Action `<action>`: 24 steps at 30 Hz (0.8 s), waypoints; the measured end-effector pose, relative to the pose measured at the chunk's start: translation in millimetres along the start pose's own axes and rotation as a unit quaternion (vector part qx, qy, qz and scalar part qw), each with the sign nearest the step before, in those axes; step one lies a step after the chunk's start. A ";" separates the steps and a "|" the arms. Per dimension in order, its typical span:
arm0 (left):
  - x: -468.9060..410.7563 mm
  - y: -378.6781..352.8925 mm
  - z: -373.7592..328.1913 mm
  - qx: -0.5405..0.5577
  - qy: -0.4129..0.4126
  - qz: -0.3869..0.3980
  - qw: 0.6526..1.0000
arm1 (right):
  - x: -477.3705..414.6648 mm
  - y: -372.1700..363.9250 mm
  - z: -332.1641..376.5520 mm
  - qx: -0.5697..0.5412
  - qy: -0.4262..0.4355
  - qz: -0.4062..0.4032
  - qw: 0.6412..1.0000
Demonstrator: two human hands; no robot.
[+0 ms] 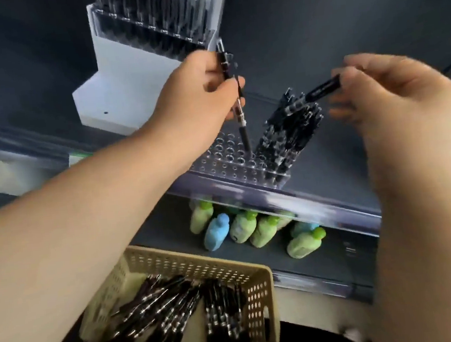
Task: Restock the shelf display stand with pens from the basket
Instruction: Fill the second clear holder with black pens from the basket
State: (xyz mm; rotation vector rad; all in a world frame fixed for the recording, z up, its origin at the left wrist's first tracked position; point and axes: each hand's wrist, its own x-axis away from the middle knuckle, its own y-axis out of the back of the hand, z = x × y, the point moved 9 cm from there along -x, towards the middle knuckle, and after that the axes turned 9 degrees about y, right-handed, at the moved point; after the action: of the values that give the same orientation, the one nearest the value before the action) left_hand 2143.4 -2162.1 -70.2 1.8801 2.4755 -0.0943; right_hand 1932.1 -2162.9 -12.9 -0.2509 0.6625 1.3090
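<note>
A clear acrylic display stand (226, 161) with rows of round holes sits on the dark shelf; its right half is packed with upright black pens (289, 134). My left hand (198, 101) grips a few black pens (234, 87), and one tip points down at a hole beside the filled rows. My right hand (396, 96) pinches a single black pen (321, 88) by its end, tilted above the filled pens. A beige perforated basket (257, 280) at the bottom holds several loose black pens (177, 313).
A white stepped stand (116, 79) with clear compartments full of dark pens stands at the upper left of the shelf. On the lower shelf lie several green and blue bottles (252, 229). A clear shelf-edge strip (304, 204) runs below the display stand.
</note>
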 end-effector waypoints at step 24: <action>-28.2 -15.7 51.9 0.075 0.012 -0.034 0.997 | -17.7 -42.8 -33.0 0.266 0.067 0.095 0.957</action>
State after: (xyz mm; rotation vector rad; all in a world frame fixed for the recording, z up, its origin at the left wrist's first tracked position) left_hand 2135.2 -2196.9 -119.8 1.8597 2.6179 -0.2674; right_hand 1960.5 -2205.9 -36.9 0.1711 1.1481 1.2505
